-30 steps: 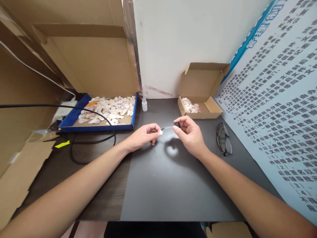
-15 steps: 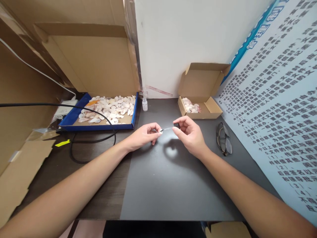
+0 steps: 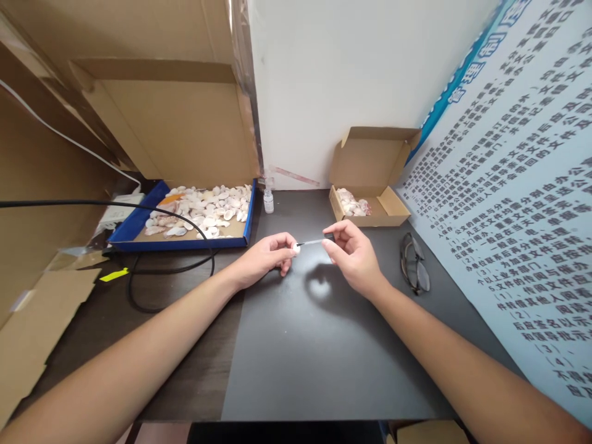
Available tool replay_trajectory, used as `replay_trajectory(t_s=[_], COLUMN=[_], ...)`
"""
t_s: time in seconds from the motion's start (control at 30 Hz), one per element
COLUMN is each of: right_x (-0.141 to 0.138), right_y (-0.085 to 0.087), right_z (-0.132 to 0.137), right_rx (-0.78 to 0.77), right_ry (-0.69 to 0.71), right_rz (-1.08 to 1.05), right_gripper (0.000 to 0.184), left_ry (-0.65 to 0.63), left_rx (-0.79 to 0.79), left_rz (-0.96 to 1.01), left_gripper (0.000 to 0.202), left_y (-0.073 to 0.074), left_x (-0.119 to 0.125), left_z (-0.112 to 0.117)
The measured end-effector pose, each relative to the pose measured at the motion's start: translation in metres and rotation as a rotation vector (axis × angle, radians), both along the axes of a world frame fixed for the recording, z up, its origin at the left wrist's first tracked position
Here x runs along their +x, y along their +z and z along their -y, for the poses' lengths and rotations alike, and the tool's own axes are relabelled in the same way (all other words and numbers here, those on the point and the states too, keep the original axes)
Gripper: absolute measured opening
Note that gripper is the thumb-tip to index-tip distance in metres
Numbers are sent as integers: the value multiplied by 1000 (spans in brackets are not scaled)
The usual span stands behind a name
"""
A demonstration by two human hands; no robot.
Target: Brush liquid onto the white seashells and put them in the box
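Between the thumb and fingers of my left hand (image 3: 271, 256) is a small white shell (image 3: 296, 248), mostly covered by the fingertips. My right hand (image 3: 354, 253) pinches the dark cap of a thin brush (image 3: 312, 242) with a pale, clear stem. The brush lies nearly level, its dark tip pointing left and touching or almost touching the shell. Both hands are held above the dark grey mat (image 3: 287, 357). A small clear bottle with a white label (image 3: 269, 201) stands uncapped behind my left hand.
Many shells fill a blue-edged cardboard tray (image 3: 185, 245) at back left. A small open carton (image 3: 388, 217) with shells stands back right, near folded glasses (image 3: 415, 264). A black cable (image 3: 134, 290) loops at left, beside a yellow tag (image 3: 114, 275). A printed poster (image 3: 522, 203) lines the right.
The view has shifted slightly. Both hands keep their grips, and the brush still reaches the shell with little visible movement.
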State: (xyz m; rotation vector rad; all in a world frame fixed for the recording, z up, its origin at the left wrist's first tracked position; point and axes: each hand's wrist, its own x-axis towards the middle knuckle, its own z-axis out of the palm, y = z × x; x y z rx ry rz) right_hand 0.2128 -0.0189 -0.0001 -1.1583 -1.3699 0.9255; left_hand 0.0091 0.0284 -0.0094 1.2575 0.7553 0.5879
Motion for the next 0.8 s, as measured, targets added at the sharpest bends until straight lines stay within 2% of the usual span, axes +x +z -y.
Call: replay_trajectory(t_s=[0.13,0.3,0.7,0.8], right_x=[0,1,4,5], right_y=[-1,-3,-2,-2], right_z=[0,-2,-5,-5], right_rx=[-12,-60,-106,-103], right_ry=[-29,30,59,29], right_rz=[30,-11,-77,4], right_gripper=[25,24,20,22], left_ry=[34,7,42,38], left_rx=[-51,-56,-74,-74], left_rz=[41,30,66,80], left_gripper=[33,38,37,37], left_y=[2,0,3,2], left_x=[1,1,2,1], left_z=[0,-2,-1,-2])
